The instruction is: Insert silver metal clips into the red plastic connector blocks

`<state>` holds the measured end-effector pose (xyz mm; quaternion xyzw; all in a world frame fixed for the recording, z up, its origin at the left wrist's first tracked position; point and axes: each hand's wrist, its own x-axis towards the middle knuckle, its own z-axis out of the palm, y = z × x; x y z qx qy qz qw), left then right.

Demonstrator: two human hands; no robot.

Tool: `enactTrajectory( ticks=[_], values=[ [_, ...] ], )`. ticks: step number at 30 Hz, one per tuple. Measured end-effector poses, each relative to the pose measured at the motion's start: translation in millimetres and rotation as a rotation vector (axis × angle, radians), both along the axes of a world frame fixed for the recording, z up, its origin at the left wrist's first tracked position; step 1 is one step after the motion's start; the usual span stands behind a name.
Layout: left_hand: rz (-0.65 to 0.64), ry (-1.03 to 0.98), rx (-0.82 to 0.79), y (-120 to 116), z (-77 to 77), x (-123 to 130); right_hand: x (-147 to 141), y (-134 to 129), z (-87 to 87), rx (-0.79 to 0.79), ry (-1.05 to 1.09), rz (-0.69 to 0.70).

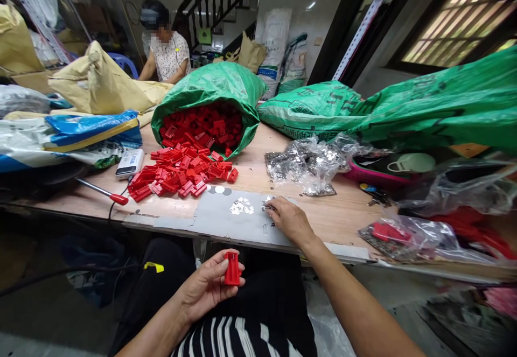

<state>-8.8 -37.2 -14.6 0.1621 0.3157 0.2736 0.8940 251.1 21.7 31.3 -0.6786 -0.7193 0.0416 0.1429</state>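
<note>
My left hand (208, 281) is above my lap, its thumb and fingers closed around a red plastic housing (231, 270) with a long hollow in it. At the table's front edge, my right hand (291, 218) rests on a grey mat (214, 214). Its fingertips are pinched together at a small heap of tiny metal parts (266, 202); whatever is between them is too small to make out. To the left of those fingers lies a pile of flat silvery pieces (242, 206). Beyond the mat, a heap of red plastic housings (181, 169) spills from a green woven sack (210, 85).
Clear bags of metal parts (309, 163) lie behind my right hand. A red-tipped lever (118, 199) and a white device (130, 163) are at left. Green sacks (388, 112) and a pink basket (375, 176) stand at right. Another person (169, 55) sits across the table.
</note>
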Motion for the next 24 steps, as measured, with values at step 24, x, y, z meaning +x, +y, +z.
enactTrajectory(
  ticks=[24],
  values=[
    [0.040, 0.011, -0.025, 0, -5.3, -3, 25, 4, 7.2, -0.240, 1.383, -0.160]
  ],
)
